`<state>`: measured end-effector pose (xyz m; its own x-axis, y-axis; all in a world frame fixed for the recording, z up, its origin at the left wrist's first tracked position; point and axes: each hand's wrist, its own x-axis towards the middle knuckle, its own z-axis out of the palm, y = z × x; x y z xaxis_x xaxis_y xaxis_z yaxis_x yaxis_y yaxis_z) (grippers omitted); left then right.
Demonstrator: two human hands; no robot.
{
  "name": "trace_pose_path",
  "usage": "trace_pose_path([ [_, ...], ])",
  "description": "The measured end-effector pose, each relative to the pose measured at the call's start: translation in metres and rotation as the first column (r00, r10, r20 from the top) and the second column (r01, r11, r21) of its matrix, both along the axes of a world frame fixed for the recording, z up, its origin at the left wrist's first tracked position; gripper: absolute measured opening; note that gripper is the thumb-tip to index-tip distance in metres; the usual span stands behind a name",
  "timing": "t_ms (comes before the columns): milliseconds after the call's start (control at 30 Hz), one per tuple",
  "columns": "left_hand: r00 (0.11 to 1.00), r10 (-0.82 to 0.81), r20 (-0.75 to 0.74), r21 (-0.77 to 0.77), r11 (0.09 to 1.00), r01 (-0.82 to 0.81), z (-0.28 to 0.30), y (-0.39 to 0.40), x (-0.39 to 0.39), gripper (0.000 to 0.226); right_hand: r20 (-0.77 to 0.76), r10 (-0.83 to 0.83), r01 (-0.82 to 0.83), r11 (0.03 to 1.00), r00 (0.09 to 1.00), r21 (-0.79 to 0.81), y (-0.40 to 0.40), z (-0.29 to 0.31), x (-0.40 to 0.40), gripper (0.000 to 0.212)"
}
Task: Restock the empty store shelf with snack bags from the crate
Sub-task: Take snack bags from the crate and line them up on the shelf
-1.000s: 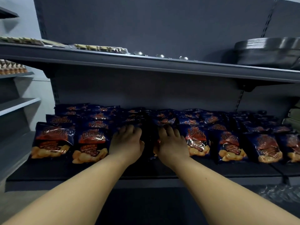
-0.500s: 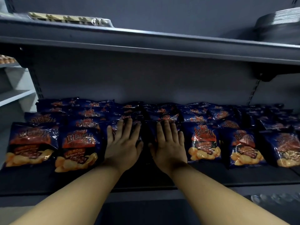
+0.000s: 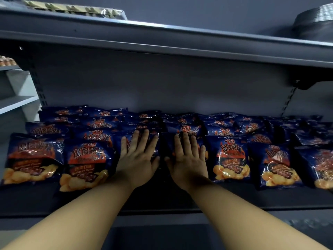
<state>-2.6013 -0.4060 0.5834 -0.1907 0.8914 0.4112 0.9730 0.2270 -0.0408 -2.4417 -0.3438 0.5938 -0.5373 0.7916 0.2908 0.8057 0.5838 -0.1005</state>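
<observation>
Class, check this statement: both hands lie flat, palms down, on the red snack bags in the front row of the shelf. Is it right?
Not quite: the snack bags are dark blue, not red. The head view shows the left hand and right hand flat, palms down, on the shelf's front row.

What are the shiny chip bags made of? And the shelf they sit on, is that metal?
The chip bags look like thin glossy plastic film: they crinkle and throw bright glints of light. The shelf they lie on looks like painted metal with a dull dark-grey finish; its thin flat edge and the slotted upright behind suggest steel, though the picture cannot prove it.
</observation>
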Motion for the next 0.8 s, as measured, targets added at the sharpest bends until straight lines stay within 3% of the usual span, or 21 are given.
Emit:
trace_pose_path([
  [167, 0.999, -0.009, 0.033, 0.067, 0.998, 0.007, 0.008, -0.008, 0.005, 0.077, -0.030, -0.007, 0.008, 0.999, 1.000, 0.032, -0.006, 0.002, 0.004, 0.078],
  [433, 0.999, 0.019, 0.026, 0.017, 1.000, -0.020, 0.001, -0.002, 0.000, 0.079, -0.002, -0.006, 0.006, 0.999, 1.000, 0.039, 0.004, -0.006, -0.001, 0.071],
  [800, 1.000, 0.018, 0.004, 0.067, 0.998, -0.018, -0.007, 0.012, -0.005, 0.071, 0.034, -0.033, 0.032, 0.999, 0.999, 0.037, 0.015, -0.004, -0.009, 0.069],
])
